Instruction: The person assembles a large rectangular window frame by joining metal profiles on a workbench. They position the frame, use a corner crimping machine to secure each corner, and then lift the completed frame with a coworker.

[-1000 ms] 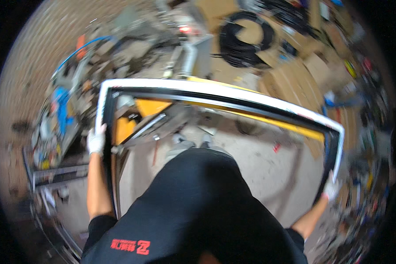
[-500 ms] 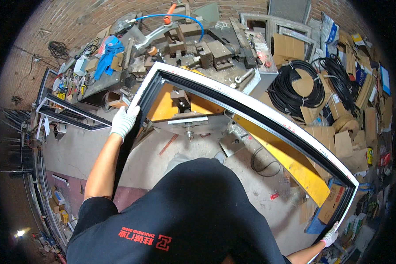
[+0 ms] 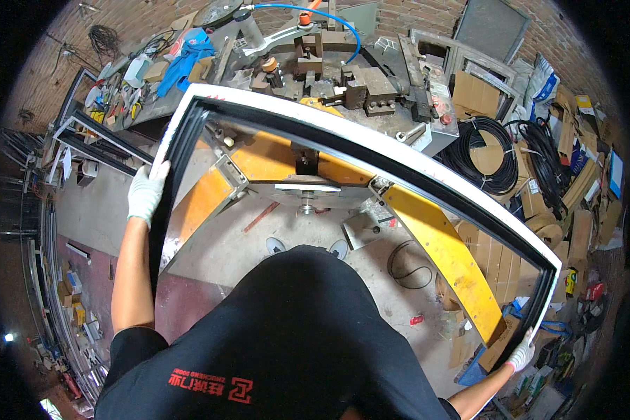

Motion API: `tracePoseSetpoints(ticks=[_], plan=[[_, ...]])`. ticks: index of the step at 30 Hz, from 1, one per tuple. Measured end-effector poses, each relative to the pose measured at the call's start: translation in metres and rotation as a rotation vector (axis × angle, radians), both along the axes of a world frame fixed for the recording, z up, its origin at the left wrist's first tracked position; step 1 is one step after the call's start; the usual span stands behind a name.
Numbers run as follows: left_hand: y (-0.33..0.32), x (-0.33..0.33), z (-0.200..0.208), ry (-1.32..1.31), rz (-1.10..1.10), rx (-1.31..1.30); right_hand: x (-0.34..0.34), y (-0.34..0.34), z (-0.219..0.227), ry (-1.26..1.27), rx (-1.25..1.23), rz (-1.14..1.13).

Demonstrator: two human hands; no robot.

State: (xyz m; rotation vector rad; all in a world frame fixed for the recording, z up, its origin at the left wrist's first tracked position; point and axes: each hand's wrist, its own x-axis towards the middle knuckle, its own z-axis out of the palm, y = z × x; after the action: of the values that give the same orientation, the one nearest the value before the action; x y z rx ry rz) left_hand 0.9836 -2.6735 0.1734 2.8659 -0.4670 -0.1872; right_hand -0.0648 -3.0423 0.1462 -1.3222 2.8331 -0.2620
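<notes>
A large window frame point(image 3: 379, 143), white outside with black inner channels, is held up in front of me, tilted with its left end higher. My left hand point(image 3: 147, 194), in a white glove, is closed around the frame's left side. On the lower right side, my right hand point(image 3: 521, 355), also gloved, grips the other end. Through the frame's opening show the yellow metal wings point(image 3: 449, 255) of a machine. The frame's near side is out of sight.
Beyond the frame stands a metal bench machine point(image 3: 374, 89) with a blue air hose point(image 3: 315, 12). Coils of black rubber strip point(image 3: 477, 155) and cardboard lie at right. More black-and-white frames point(image 3: 105, 143) lean at left. A dark loop point(image 3: 409, 269) rests on the floor.
The frame and my left hand have moved left, and the frame's upper left corner has risen slightly. My right hand has shifted up a little. The view has tilted, showing both shoes.
</notes>
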Motion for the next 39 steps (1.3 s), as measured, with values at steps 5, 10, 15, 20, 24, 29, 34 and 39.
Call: tracePoseSetpoints(ticks=[5,10,15,20,24,29,34,39], plan=[[0.094,0.056,-0.015,-0.164,0.163,0.023,0.099,-0.012,-0.01,-0.025,0.009,0.129],[0.21,0.115,-0.039,-0.038,0.325,0.034,0.183,-0.021,-0.015,0.032,-0.011,0.253],[0.334,0.138,-0.076,-0.015,0.478,0.052,0.268,-0.027,-0.008,0.033,-0.051,0.363],[0.43,0.131,-0.107,0.048,0.609,0.069,0.357,-0.029,0.006,0.029,-0.073,0.465],[0.481,0.129,-0.123,0.095,0.659,0.092,0.418,-0.033,0.014,-0.017,-0.13,0.554],[0.533,0.123,-0.137,-0.047,0.707,0.214,0.492,-0.049,0.004,-0.009,-0.083,0.62],[0.578,0.091,-0.149,-0.005,0.76,0.296,0.551,-0.056,0.003,-0.104,-0.046,0.703],[0.595,0.052,-0.146,0.134,0.891,0.378,0.589,-0.051,0.005,-0.12,-0.045,0.795]])
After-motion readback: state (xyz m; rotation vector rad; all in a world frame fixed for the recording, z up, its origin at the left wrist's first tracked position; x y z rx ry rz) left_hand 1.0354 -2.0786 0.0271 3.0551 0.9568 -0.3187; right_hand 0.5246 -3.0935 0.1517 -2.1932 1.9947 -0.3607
